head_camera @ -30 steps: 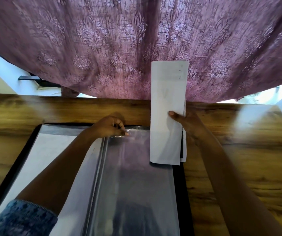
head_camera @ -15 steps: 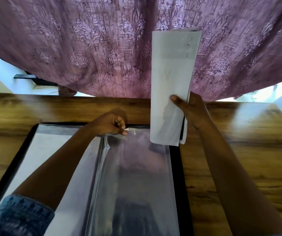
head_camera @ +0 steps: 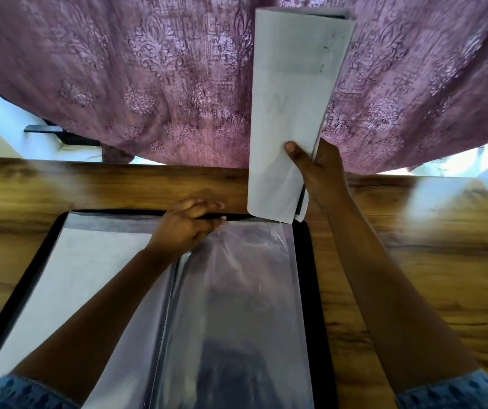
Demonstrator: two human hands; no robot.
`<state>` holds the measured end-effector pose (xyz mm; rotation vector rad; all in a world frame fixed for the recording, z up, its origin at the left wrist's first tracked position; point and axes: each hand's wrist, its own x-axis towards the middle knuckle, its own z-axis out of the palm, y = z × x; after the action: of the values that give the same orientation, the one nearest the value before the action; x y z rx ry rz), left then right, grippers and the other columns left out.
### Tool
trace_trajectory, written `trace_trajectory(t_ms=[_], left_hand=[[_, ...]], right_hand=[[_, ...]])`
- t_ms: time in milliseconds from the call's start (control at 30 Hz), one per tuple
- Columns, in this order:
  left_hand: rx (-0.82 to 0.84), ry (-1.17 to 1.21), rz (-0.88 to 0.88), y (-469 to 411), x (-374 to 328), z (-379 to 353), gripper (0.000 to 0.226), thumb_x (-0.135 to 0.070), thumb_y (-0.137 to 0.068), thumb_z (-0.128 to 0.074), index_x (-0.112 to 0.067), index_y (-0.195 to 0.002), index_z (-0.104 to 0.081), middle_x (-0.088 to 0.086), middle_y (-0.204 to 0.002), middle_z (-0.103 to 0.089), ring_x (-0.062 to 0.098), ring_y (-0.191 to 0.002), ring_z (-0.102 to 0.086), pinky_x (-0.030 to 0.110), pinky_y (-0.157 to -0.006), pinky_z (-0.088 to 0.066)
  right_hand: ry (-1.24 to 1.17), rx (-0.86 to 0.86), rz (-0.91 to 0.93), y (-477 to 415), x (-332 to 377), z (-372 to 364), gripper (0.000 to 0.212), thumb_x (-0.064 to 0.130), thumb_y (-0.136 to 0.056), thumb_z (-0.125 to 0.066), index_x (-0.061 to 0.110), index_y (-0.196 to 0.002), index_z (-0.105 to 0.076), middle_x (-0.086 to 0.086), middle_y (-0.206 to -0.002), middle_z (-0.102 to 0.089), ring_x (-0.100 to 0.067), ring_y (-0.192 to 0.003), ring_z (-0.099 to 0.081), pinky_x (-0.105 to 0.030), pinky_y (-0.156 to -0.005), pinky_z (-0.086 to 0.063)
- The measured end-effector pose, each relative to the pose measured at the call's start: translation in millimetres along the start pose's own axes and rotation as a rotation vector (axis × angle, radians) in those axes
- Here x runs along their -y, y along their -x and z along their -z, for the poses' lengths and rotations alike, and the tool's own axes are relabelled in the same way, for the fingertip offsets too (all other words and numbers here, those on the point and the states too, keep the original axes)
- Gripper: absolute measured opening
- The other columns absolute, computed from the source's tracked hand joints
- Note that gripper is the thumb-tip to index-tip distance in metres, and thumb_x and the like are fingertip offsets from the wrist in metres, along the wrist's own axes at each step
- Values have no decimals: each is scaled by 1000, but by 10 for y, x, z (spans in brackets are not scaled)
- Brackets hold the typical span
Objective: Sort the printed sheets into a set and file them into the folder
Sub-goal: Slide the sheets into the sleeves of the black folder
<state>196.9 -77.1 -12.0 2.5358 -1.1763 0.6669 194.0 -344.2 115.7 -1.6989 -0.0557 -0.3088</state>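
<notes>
The folder (head_camera: 303,261) is cut off at its near end, the left hand (head_camera: 183,228) is blurred at its far edge, and the sheets (head_camera: 290,113) over its far right corner hide the fingers of the right hand (head_camera: 325,169)

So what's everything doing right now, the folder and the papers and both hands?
folder: open, lying flat on the table
clear sleeve: on the folder's right side, top edge pinched
printed sheets: held upright, curled lengthwise, bottom edge near the sleeve's top
left hand: pinches the sleeve's top edge
right hand: grips the sheets near their lower end
curtain: hanging behind the table
</notes>
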Motion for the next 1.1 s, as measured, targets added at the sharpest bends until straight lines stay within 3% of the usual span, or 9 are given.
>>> trace_trajectory(t_ms=[100, 267, 467, 600, 700, 833, 933, 1033, 1100], left_hand=[[-82, -22, -36, 42, -64, 26, 34, -30, -98, -47, -14, -94, -76, 6, -102, -72, 22, -95, -60, 34, -80, -47], [43, -29, -62, 1, -127, 72, 33, -31, -90, -50, -11, -83, -76, 5, -83, -74, 22, -78, -69, 32, -91, -37], [150, -41, 124, 147, -123, 0, 34, -40, -89, -49, -21, -97, -75, -4, -101, -73, 16, -103, -66, 37, -101, -34], [244, -60, 188, 188, -88, 7, 38, -48, -89, -43, -27, -108, -69, -4, -112, -69, 19, -116, -58, 53, -104, -32], [243, 17, 184, 218, -29, 3, 36, -47, -88, -44, -30, -110, -68, -3, -117, -67, 19, -121, -48, 47, -105, -29], [186, 183, 290, 238, 28, 4, 35, -47, -88, -47, -27, -104, -71, 4, -123, -63, 20, -128, -42, 49, -109, -28], [116, 289, 325, 234, 75, 2, 43, -61, -85, -48, -28, -97, -74, -4, -131, -59, 5, -132, -37, 44, -114, -17], [95, 388, 392, 154, 73, 27, 33, -55, -81, -54, -30, -91, -73, -15, -139, -46, -21, -131, -20, 19, -113, 4], [92, 469, 419, 84, 49, 36, 24, -49, -81, -59, -30, -89, -72, -28, -139, -39, -22, -130, -23, 26, -115, -3]], right_hand=[[-50, -14, 5, -14, 8, -83, 15, 16, -92, -62, 15, -106, -61, 13, -91, -66, 8, -78, -65, -13, -68, -50], [-190, -10, -14, -116, 80, -258, 11, 13, -91, -63, 15, -101, -63, 7, -92, -69, -1, -80, -68, -19, -69, -53], [-494, -28, -153, -203, -214, -581, 15, 2, -88, -62, 10, -101, -64, 5, -91, -72, -13, -88, -68, -26, -77, -54], [-771, -53, -287, -90, -438, -652, 18, -4, -90, -54, 8, -102, -61, 3, -90, -74, -13, -87, -69, -25, -74, -55], [-859, -69, -368, -11, -526, -637, 19, 2, -86, -60, 8, -104, -61, 0, -94, -74, -13, -88, -69, -28, -74, -56], [-705, -53, -474, 52, -594, -521, 54, 23, -70, -73, 2, -118, -57, -12, -112, -67, -22, -96, -67, -36, -76, -57], [-571, -44, -501, 21, -658, -396, 38, 14, -87, -64, 0, -122, -55, -9, -105, -68, -20, -88, -68, -36, -74, -59], [-399, -25, -475, -27, -629, -310, 28, 13, -88, -65, 5, -115, -60, -7, -103, -69, -18, -86, -68, -36, -74, -58], [-274, -13, -420, -62, -559, -318, 22, 10, -87, -66, 6, -108, -63, -7, -104, -68, -13, -81, -67, -31, -76, -57]])
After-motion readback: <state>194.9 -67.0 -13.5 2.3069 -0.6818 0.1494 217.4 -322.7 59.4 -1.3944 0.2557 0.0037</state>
